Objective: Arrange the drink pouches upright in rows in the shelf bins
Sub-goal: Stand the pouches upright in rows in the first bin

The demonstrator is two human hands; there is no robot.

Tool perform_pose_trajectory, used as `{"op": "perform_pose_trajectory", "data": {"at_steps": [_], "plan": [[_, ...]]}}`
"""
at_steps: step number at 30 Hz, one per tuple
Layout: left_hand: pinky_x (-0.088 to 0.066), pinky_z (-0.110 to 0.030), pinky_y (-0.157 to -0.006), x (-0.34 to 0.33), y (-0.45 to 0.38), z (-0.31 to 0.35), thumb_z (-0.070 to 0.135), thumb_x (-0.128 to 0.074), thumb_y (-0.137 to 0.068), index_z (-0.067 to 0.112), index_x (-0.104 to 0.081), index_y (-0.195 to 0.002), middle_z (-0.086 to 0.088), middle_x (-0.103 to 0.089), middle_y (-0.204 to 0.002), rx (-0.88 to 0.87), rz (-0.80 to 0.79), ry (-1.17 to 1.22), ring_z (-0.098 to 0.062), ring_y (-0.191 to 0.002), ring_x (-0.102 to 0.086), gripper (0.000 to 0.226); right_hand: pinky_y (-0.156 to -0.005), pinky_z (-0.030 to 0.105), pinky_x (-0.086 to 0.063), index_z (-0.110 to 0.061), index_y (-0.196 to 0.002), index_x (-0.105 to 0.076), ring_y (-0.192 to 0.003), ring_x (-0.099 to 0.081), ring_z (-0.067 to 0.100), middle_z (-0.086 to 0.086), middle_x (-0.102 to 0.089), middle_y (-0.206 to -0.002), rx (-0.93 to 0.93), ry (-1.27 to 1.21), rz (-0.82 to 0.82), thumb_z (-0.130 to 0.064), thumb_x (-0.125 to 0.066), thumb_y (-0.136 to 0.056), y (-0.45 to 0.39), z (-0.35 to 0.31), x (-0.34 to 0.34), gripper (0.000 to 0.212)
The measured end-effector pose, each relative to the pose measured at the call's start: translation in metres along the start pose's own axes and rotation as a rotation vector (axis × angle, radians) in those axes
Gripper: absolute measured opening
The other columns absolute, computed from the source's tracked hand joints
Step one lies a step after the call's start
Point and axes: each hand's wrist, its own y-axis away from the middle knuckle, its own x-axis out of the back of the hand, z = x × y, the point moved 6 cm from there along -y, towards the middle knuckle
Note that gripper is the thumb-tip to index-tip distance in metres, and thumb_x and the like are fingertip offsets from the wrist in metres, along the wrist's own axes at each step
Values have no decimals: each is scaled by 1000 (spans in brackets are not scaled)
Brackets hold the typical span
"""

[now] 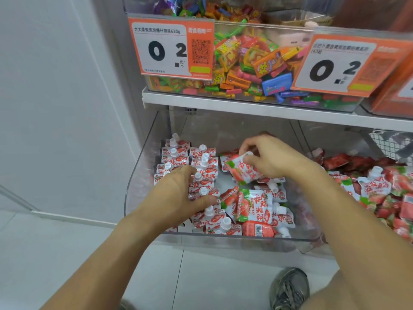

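**A:** What does the head view show?

**B:** A clear shelf bin (143,175) on the lower shelf. Along its left wall, two rows of upright pouches (202,166) stand with white caps up. Toward its right wall, loose pouches (254,205) lie flat and overlapping, caps pointing several ways. The left hand (178,193) rests on the upright rows near the bin's front edge, fingers curled loosely over the caps, seemingly steadying them; whether it actually grips one I cannot tell. The right hand (272,157) pinches a single pouch (242,170), tilted, above the bare patch of bin floor between the rows and the loose heap.

**A:** What could go wrong from here?

**B:** Three things, in my judgement. First, the rows look soft and lean on one another; if the left hand lifts or pushes sideways, the pouches nearest the bin's front edge may topple toward the open middle. Second, the held pouch is tilted; set down so, it will likely fall flat rather than stand. Third, the loose pouches lie just beside the rows, so a third row could be started on top of them and sit crooked.

**A:** Anything nearby that matters?

**B:** A neighbouring bin (380,186) at the right holds more unsorted pouches; the candy bin (245,63) above overhangs the back edge, limiting reach there.
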Motion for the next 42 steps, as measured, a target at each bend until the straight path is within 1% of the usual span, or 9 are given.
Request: {"op": "perform_pose_trajectory", "data": {"at_steps": [8, 15, 18, 20, 23, 30, 33, 36, 42], "plan": [[-51, -28, -94, 0, 1, 2, 70, -63, -71, 26, -37, -141, 7, -54, -136, -11, -9, -39, -13, -119, -56, 87, -80, 32, -52, -15, -111, -68, -97, -67, 30, 8, -71, -110, -95, 36, 439, -31, -58, -95, -48, -27, 10, 25], [-48, -23, -89, 2, 2, 3, 67, -65, -74, 27, -39, -138, 8, -56, -130, -48, 22, -24, -10, -113, -56, 80, -78, 24, -44, -22, -116, -67, -101, -60, 16, -5, -65, -111, -7, -415, 43, -31, -66, -91, -87, -40, -50, 27], [-47, -22, -89, 3, 2, 3, 64, -65, -75, 27, -40, -136, 9, -55, -129, -57, 27, -9, -9, -112, -55, 76, -62, 23, -42, -20, -88, -71, -81, -58, 19, -4, -64, -83, -103, -439, 195, -27, -64, -90, -89, -24, -43, 10], [-45, -20, -87, 4, 3, 4, 63, -65, -76, 28, -42, -133, 10, -56, -126, -66, 35, -1, -8, -108, -55, 71, -67, 23, -49, -18, -81, -77, -79, -65, 16, -4, -71, -80, -106, -463, 278, -32, -71, -86, -85, -26, -37, 16], [-44, -19, -86, 4, 4, 5, 64, -64, -77, 28, -42, -131, 9, -56, -125, -79, 44, -9, -8, -106, -54, 69, -83, 34, -55, -12, -92, -78, -92, -68, 23, 7, -76, -95, -42, -460, 197, -36, -67, -90, -82, -39, -38, 27], [-42, -19, -87, 3, 6, 7, 62, -62, -80, 25, -40, -134, 6, -55, -130, -88, 51, -26, -11, -112, -54, 69, -70, 24, -40, -23, -115, -59, -93, -60, 19, -1, -61, -112, -20, -374, 56, -51, -67, -85, -85, -51, -63, 42], [-44, -21, -90, 3, 5, 11, 60, -65, -79, 23, -42, -136, 5, -56, -129, -82, 66, -33, -12, -113, -54, 72, -61, 26, -44, -24, -111, -57, -79, -61, 25, 9, -58, -105, -20, -286, 76, -40, -52, -95, -90, -51, -62, 24], [-43, -20, -89, 1, 3, 14, 57, -71, -76, 21, -45, -138, 3, -57, -127, -45, 120, -51, -12, -111, -56, 75, -67, 30, -46, -21, -114, -59, -76, -55, 26, 11, -53, -97, 7, -148, 67, -46, -39, -102, -88, -47, -53, 34], [-43, -24, -66, -6, 14, 5, 66, -61, -79, 17, -52, -116, 2, -67, -99, 151, 41, -131, -16, -86, -60, 62, -87, 34, -50, -24, -134, -49, -109, -60, 24, 3, -61, -123, 0, -327, -124, -65, -47, -93, -68, -33, -51, 59]]}}
